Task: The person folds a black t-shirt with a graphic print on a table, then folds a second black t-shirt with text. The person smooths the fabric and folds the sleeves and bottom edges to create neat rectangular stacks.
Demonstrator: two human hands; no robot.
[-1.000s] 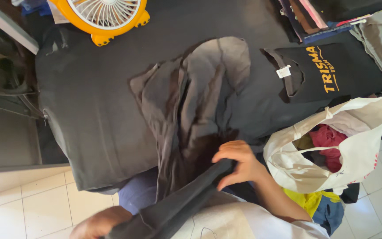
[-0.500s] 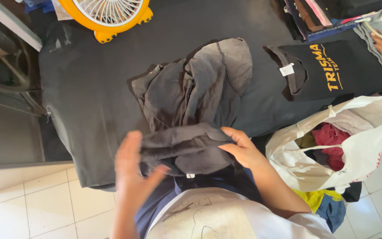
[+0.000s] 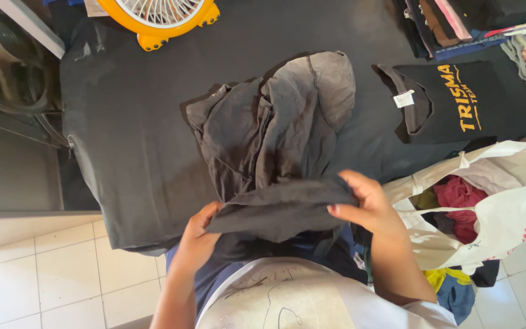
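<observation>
Fingers point(image 3: 347, 196) seemingly closed on dark garment point(image 3: 275, 140)

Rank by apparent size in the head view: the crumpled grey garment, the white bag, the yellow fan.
1. Crumpled grey garment, largest.
2. White bag, though it sits nearer the camera.
3. Yellow fan, cut off by the frame, so unsure.

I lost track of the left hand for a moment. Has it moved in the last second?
Yes. The left hand has come up from the bottom edge of the view toward the black-covered table and now grips the dark grey garment at its left end.
</observation>
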